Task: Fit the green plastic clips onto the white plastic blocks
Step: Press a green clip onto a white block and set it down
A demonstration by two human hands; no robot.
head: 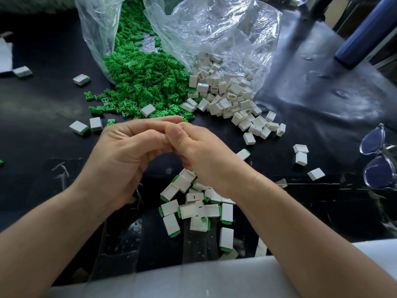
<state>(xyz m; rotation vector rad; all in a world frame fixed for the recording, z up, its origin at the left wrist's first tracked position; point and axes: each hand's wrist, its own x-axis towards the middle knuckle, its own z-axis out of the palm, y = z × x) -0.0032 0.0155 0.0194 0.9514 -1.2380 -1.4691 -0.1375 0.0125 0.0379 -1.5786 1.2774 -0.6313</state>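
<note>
**Desk:** What fills the foreground?

**Photographer:** Two bare forearms reach in from the bottom edge. The left hand (126,151) and right hand (202,155) meet above a black surface (311,100). Their fingers are curled inward and the thumb tips touch.

**Desk:** Gripping what?

**Photographer:** I cannot tell. Anything between the fingers is hidden by the fingers themselves.

**Desk:** Where are the parts?

**Photographer:** The green clips (141,82) spill in a heap from a clear bag (96,29) at upper centre. The heap's near edge lies just beyond the hands. The white blocks (225,97) pour from a second clear bag (225,33) directly to the right. The two heaps touch where they meet, and loose blocks trail off toward the right.

**Desk:** Any already fitted?

**Photographer:** Yes. A cluster of clipped blocks (193,209), white with green showing at one end, lies under and between the wrists, near the front of the surface. A stray pair (78,126), also edged in green, sits to the left of the hands.

**Desk:** Anything else in shot?

**Photographer:** Clear-framed glasses (378,160) with tinted lenses lie at the right edge. A dark blue cylinder (365,33) slants across the top right corner. Pale sheeting (193,280) covers the near edge below the forearms.
</note>
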